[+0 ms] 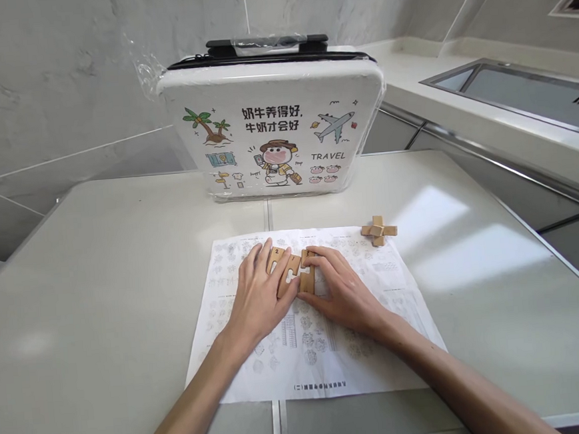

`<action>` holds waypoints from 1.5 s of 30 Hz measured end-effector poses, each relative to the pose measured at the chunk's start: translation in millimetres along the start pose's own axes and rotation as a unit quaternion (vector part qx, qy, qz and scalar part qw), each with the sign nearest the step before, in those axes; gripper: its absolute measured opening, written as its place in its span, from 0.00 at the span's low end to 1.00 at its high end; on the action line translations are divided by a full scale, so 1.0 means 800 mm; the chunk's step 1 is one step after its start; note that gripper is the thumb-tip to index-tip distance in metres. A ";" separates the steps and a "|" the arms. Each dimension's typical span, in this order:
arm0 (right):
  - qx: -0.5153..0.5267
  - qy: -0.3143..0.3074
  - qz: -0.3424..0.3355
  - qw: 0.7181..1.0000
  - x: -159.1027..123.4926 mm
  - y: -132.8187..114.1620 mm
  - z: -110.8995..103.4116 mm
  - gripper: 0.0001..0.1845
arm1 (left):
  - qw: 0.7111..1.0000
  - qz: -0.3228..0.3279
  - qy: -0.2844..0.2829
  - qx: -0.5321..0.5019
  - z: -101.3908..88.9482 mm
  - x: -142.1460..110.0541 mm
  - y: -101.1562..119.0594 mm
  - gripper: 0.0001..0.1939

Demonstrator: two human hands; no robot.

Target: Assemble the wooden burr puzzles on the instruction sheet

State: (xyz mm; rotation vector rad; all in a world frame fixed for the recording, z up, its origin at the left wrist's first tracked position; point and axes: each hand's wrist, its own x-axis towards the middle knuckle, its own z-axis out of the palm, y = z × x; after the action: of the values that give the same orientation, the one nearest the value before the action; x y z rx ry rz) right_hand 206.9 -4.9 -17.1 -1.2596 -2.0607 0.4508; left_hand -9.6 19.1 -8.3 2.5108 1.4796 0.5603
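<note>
Light lies soft and fairly even over my bench [98,279], bright enough that my fingers [325,253] show clearly, without obvious motion blur. It is strongest on the right, where hard white glare washes out the surface; on the left I see only a fainter, hazy spot. Clear film [145,74] around the case [259,92] glints at its edges. My forearms [197,385] darken in shade toward the near side. Most print on the sheet [382,370] is too small and pale to read. Toward the sides, the wide view stretches and slants straight lines.
</note>
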 end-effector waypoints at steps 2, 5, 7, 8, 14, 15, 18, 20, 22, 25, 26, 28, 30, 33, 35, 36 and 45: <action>0.004 0.003 0.003 1.000 0.000 0.000 0.000 0.25 | 1.000 0.000 0.003 -0.001 0.000 0.000 0.000 0.27; 0.013 0.006 0.010 1.000 0.000 0.000 0.000 0.26 | 1.000 -0.005 0.015 -0.010 0.000 0.000 0.002 0.24; 0.023 0.006 0.017 1.000 0.000 -0.001 0.000 0.26 | 0.999 -0.009 0.028 -0.025 0.000 0.001 0.003 0.22; 0.029 0.006 0.022 0.999 0.000 -0.002 -0.001 0.25 | 0.999 -0.011 0.035 -0.033 0.000 0.001 0.004 0.20; 0.052 0.008 0.052 0.997 0.002 -0.008 -0.006 0.25 | 0.997 -0.017 0.057 -0.053 -0.001 0.003 0.005 0.13; 0.053 0.008 0.054 0.997 0.002 -0.008 -0.006 0.25 | 0.997 -0.018 0.059 -0.055 -0.001 0.003 0.005 0.11; 0.057 0.006 0.057 0.997 0.002 -0.009 -0.007 0.25 | 0.996 -0.017 0.064 -0.056 0.000 0.003 0.005 0.08; 0.060 0.007 0.058 0.996 0.002 -0.009 -0.007 0.25 | 0.996 -0.013 0.065 -0.053 0.000 0.003 0.005 0.07; 0.065 0.009 0.059 0.996 0.003 -0.010 -0.007 0.25 | 0.996 -0.008 0.068 -0.051 0.000 0.003 0.005 0.07; 0.081 0.009 0.061 0.995 0.003 -0.010 -0.008 0.24 | 0.995 -0.002 0.079 -0.064 -0.003 0.005 0.007 0.07; 0.088 0.008 0.062 0.994 0.003 -0.010 -0.009 0.24 | 0.994 0.002 0.085 -0.074 -0.005 0.006 0.008 0.07; 0.106 0.008 0.063 0.992 0.003 -0.008 -0.010 0.24 | 0.990 0.016 0.100 -0.101 -0.009 0.007 0.011 0.06; 0.129 0.012 0.052 0.990 0.003 -0.007 -0.011 0.24 | 0.984 0.030 0.111 -0.138 -0.014 0.006 0.015 0.07; 0.160 0.029 0.033 0.986 0.004 -0.009 -0.012 0.26 | 0.974 0.018 0.079 -0.209 -0.019 0.002 0.020 0.10; 0.178 0.047 0.039 0.982 0.006 -0.011 -0.014 0.26 | 0.960 -0.019 0.016 -0.277 -0.021 -0.002 0.022 0.12; 0.190 0.055 0.044 0.979 0.007 -0.011 -0.014 0.26 | 0.949 -0.042 -0.018 -0.313 -0.021 -0.003 0.023 0.14; 0.417 0.064 0.117 0.899 0.011 -0.005 -0.020 0.23 | 0.849 -0.113 -0.112 -0.505 -0.033 0.001 0.033 0.20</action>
State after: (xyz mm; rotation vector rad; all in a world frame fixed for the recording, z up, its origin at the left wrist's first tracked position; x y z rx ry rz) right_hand 212.9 -0.3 0.0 -0.9490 -1.3354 1.1751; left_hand 1.3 5.8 24.7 1.4905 0.9644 0.7174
